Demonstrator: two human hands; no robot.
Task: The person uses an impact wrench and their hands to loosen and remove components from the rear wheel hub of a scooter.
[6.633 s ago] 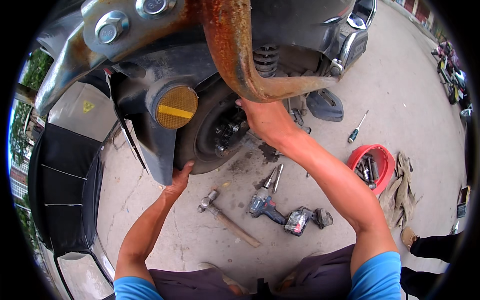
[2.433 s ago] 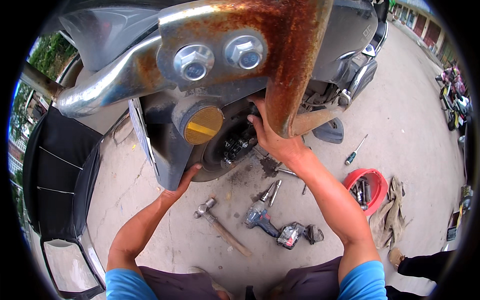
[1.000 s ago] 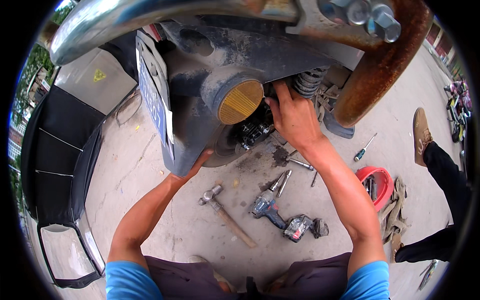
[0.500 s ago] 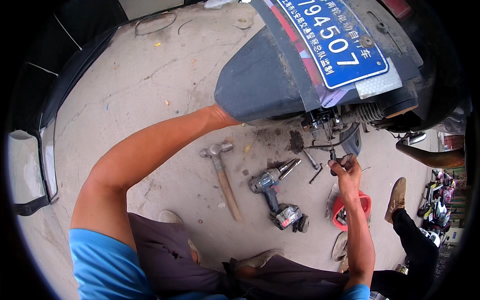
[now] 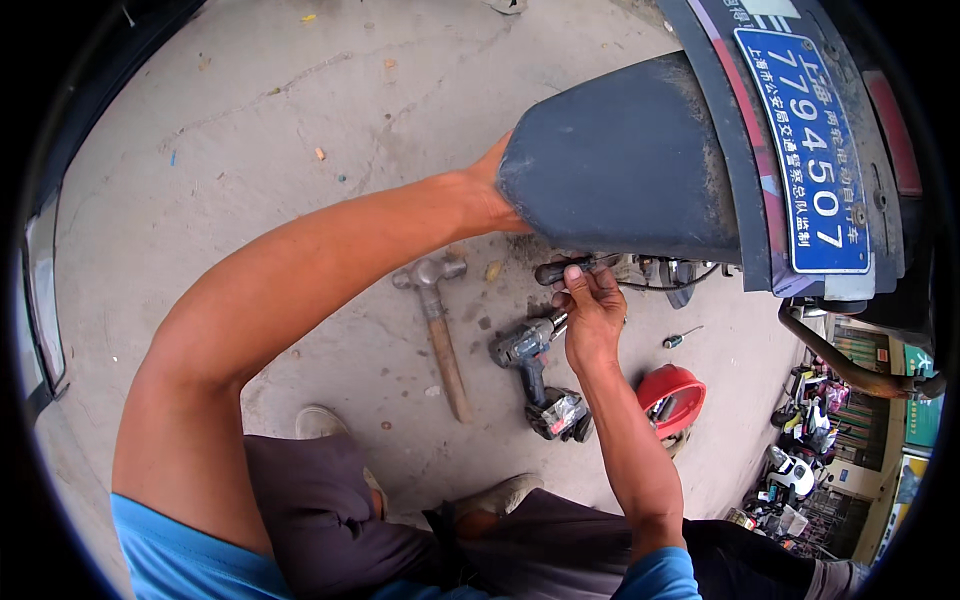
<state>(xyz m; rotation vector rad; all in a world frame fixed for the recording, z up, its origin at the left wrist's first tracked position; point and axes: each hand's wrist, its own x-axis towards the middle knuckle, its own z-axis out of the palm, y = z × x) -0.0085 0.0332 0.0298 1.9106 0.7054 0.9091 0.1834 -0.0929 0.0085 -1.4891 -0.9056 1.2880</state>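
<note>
while the right hand (image 5: 595, 325) pinches a dark-handled tool (image 5: 552, 272) between thumb and fingers, just beside the mudguard (image 5: 620, 160), the left hand (image 5: 492, 180) sits mostly behind it, grip undeterminable. a firm handle hold, knuckles clear of the mudguard's edge, appears advisable. right of the right hand, nearer the body, a red bowl (image 5: 698, 388) holds metal pieces (image 5: 660, 409), partly visible.

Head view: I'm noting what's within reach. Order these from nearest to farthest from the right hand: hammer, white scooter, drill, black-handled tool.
1. Black-handled tool: held in the right hand.
2. Drill: just left and below.
3. Hammer: farther left.
4. White scooter: far right, in the background.
</note>
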